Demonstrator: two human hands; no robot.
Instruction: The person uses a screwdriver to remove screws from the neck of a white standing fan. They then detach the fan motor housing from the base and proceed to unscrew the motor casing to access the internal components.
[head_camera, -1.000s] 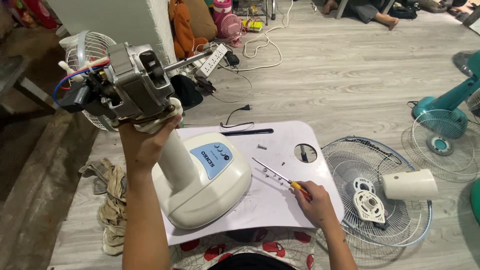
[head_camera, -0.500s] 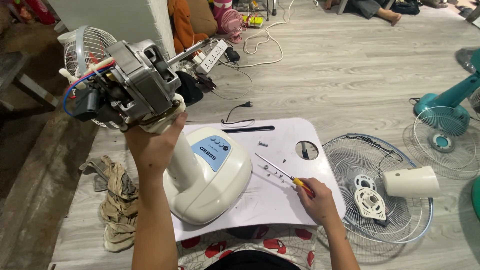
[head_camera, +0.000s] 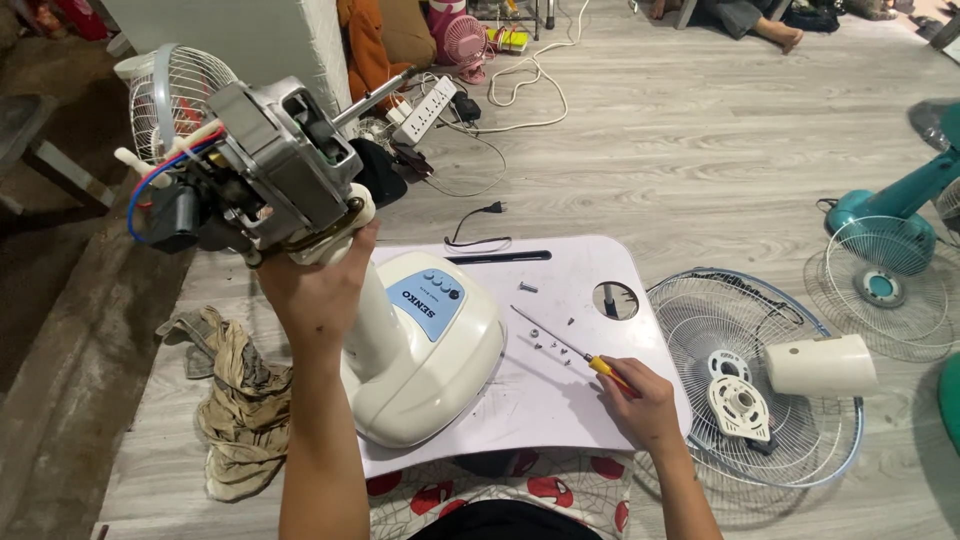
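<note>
My left hand (head_camera: 318, 287) grips the neck of a white table fan just below its bare motor (head_camera: 265, 170), which has coloured wires and a black capacitor hanging at the left. The fan's round base (head_camera: 435, 375) with a blue button panel rests on a small white lap table (head_camera: 580, 290). My right hand (head_camera: 645, 395) lies on the table's right edge, closed around a screwdriver (head_camera: 560, 345) with a yellow handle whose shaft points up-left. Several small screws (head_camera: 552, 348) lie beside the shaft.
A fan grille (head_camera: 750, 375) lies on the floor at right with a white motor cover (head_camera: 822, 365) and a white plastic hub on it. A teal fan (head_camera: 890, 235) stands further right. A rag (head_camera: 235, 400) lies left; a power strip (head_camera: 430, 105) and cables behind.
My left hand has tilted the fan motor a little more to the left. The right hand stays on the table with the screwdriver.
</note>
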